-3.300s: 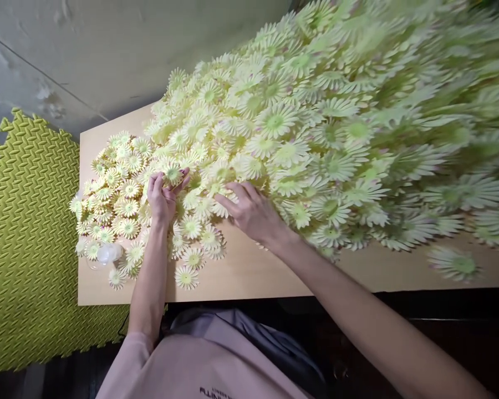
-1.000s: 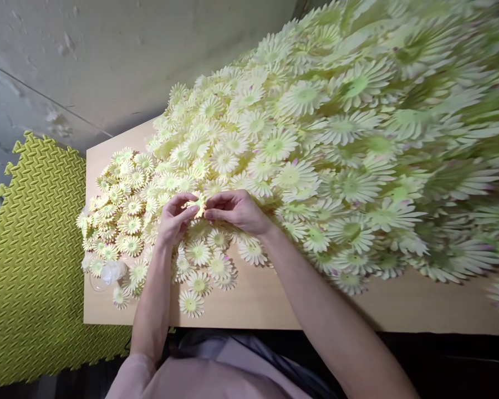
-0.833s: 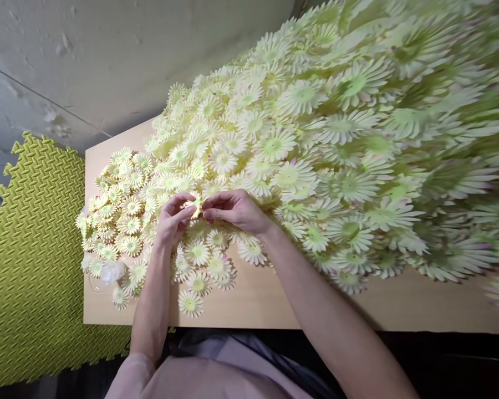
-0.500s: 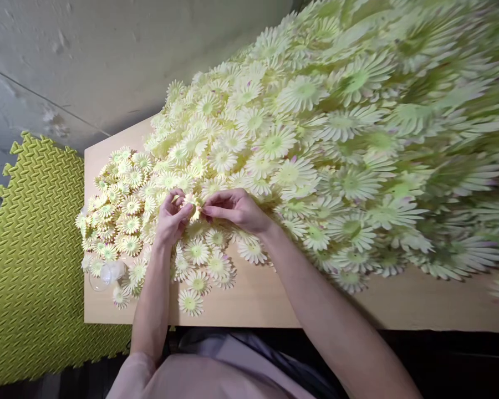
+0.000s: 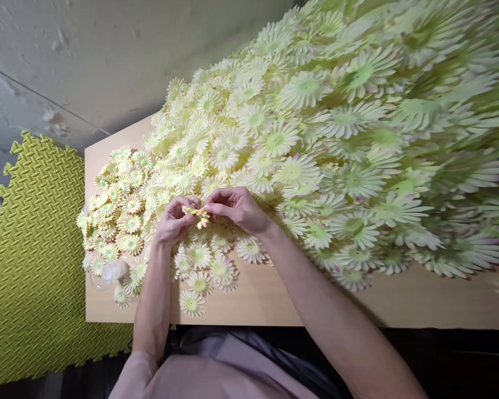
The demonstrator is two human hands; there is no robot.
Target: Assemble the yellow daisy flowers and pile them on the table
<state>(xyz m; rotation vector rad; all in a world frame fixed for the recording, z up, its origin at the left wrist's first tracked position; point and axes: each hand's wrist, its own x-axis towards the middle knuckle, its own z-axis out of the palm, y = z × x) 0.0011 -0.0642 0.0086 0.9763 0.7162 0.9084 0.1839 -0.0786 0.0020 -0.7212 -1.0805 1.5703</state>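
Between my two hands is a small artificial flower head (image 5: 201, 217), pale yellow with pinkish petal tips, seen partly edge-on. My left hand (image 5: 175, 220) pinches its left side between thumb and fingers. From the right, my right hand (image 5: 235, 209) pinches the petals with thumb and forefinger. Beneath and behind both hands spreads a large heap of pale yellow-green artificial flower heads (image 5: 276, 139). Several loose flower heads (image 5: 192, 302) lie on the table just below my left hand.
A smaller pile of flower heads (image 5: 130, 205) covers the table's left end. By it is a clear plastic cup-like container (image 5: 103, 275). The wooden table (image 5: 249, 305) has its front edge close to my body. Yellow foam mats (image 5: 37, 249) stand at the left, and a grey wall (image 5: 120, 50) rises behind.
The flower head has turned from facing up to nearly edge-on, its petals folded together. My left hand has tilted slightly inward; my right hand stays about where it was.
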